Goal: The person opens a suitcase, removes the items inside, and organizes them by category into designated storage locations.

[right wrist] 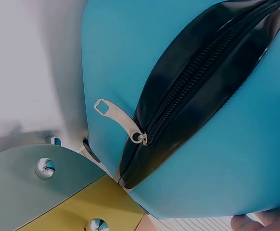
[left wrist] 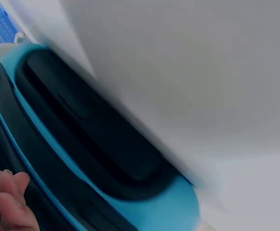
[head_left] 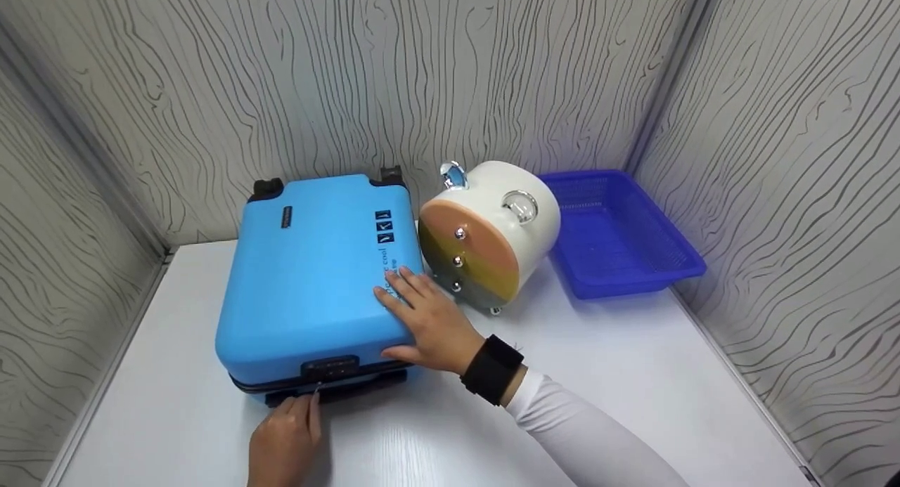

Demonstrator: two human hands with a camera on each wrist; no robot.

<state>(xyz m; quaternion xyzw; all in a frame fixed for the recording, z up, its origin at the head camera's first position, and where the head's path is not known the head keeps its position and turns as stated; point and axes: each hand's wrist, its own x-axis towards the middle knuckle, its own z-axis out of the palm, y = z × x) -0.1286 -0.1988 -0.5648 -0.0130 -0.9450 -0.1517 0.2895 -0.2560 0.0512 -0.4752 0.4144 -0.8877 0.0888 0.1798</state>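
A light-blue hard-shell suitcase [head_left: 316, 269] lies flat on the white table, its front side with a black lock [head_left: 330, 367] and a black zipper seam facing me. My left hand [head_left: 285, 427] is at this front side just below the lock, thumb and fingers pinching a small metal zipper pull [head_left: 318, 386]. In the left wrist view its curled fingers [left wrist: 12, 202] sit beside the black seam. My right hand [head_left: 436, 325] rests on the suitcase's near right corner with its fingers spread. Another silver zipper pull [right wrist: 118, 118] hangs at one end of the black zipper [right wrist: 183, 82] in the right wrist view.
Right beside the suitcase stands a white drum-shaped object [head_left: 541, 227] with a multicoloured round face and shiny knobs. A blue plastic basket [head_left: 583, 290] is behind it on the right. Wood-grain panels [head_left: 337, 72] enclose the table at the back and sides.
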